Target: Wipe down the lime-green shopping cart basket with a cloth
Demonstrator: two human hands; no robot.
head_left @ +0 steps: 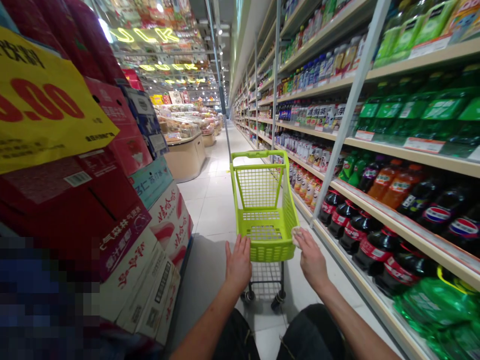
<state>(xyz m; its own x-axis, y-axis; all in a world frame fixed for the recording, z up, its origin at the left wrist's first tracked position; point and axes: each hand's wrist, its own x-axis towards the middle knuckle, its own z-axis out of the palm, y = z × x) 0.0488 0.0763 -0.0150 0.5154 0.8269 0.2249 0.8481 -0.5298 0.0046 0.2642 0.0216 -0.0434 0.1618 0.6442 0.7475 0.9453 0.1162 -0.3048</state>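
A small lime-green shopping cart (264, 197) stands in a supermarket aisle right in front of me, its basket empty. My left hand (237, 264) grips the near rim of the basket at its left corner, fingers curled over the edge. My right hand (311, 259) holds the near right corner of the rim, with a small pale scrap, perhaps paper or cloth, pressed between the fingers and the cart. My knees in dark trousers show at the bottom of the view.
Shelves of bottled drinks (378, 210) run along the right. Stacked red and white cartons (123, 215) with a yellow price sign (41, 105) stand close on the left. The pale tiled floor (213, 200) stretches ahead toward a food counter (185, 150).
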